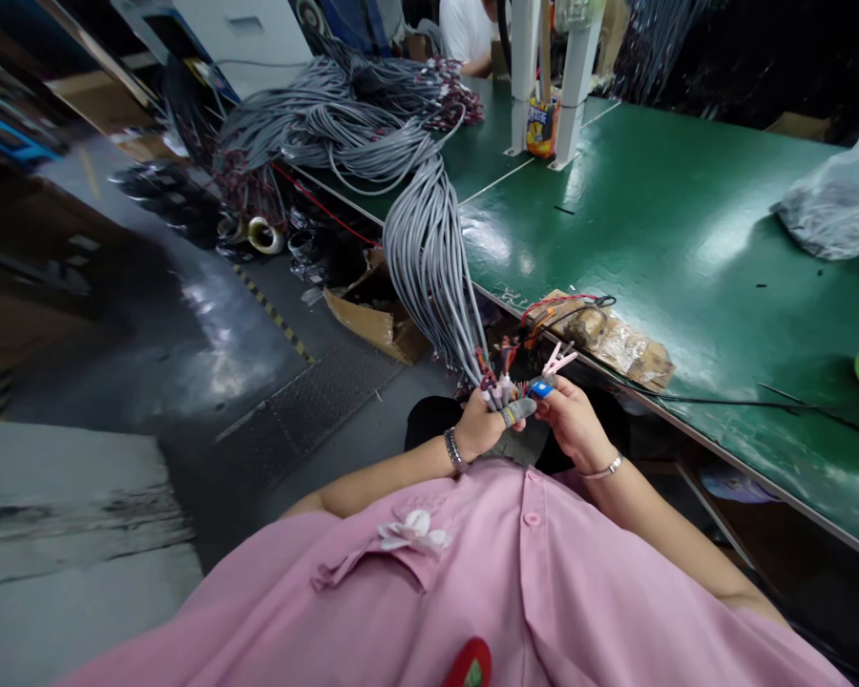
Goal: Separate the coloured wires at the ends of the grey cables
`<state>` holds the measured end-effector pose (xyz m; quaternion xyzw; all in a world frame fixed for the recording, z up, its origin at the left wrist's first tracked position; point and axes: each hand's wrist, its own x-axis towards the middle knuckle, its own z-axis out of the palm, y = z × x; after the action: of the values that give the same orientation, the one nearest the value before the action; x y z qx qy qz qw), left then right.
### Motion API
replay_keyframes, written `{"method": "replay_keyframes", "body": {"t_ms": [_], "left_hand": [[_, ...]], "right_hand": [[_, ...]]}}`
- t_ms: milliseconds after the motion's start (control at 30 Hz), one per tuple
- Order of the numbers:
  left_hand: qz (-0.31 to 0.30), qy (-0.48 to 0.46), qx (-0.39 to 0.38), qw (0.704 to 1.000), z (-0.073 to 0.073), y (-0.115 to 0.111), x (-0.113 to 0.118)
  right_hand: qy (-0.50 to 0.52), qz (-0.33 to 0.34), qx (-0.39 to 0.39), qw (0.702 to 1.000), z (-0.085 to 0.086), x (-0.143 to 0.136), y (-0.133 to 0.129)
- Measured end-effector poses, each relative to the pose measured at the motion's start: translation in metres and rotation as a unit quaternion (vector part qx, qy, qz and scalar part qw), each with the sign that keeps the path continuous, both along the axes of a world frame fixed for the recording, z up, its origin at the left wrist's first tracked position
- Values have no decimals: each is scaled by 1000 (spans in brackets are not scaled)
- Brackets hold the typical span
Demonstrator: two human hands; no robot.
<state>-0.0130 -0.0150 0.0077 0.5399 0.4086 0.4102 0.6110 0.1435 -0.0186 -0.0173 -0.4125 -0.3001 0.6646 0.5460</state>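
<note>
Low in front of my body, my left hand (478,426) is closed around the ends of a bundle of grey cables (433,253). Its thumb wears a grey finger cover (518,411). Thin coloured wires (507,355) fan out of the stripped cable ends above that hand. Close beside it, my right hand (575,420) is pinched near the wires, with something blue (540,388) at its thumb tip. A small pink two-pronged tool (558,359) sticks out of the right hand's grip; its working end is hidden. The bundle hangs down from the table edge.
A big heap of grey cables (329,119) lies on the green table (637,210). By its near edge sits a taped cardboard block (616,345) with wires. White posts (571,105), a plastic bag (841,200) and a person (465,33) are further off. An open carton (365,310) stands below.
</note>
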Motion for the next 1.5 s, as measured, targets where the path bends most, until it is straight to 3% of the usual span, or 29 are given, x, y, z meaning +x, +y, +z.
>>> {"method": "replay_keyframes", "body": {"t_ms": [100,200,400,533,800,1033,1267,1500], "left_hand": [[30,-36,-4,999,-1,1,3],[52,-68,-11,996,-1,5,8],[57,-89,-26,994,-2,13,22],[47,-86,-38,994,-3,16,27],[13,-42,-35,998,0,16,27],[20,-48,-37,998,-2,15,27],[-16,-65,-43,997,-12,15,14],[-74,-96,-115,986,-19,17,-16]], "right_hand": [[82,-29,-41,995,-2,3,8],[142,-9,-51,988,-2,10,19],[53,-69,28,996,-2,14,32],[97,-32,4,995,-1,11,33],[111,-67,1,992,-2,8,34],[127,-34,-4,991,1,7,32],[136,-11,-41,990,-10,17,16],[26,-20,-24,999,-21,23,-7]]}}
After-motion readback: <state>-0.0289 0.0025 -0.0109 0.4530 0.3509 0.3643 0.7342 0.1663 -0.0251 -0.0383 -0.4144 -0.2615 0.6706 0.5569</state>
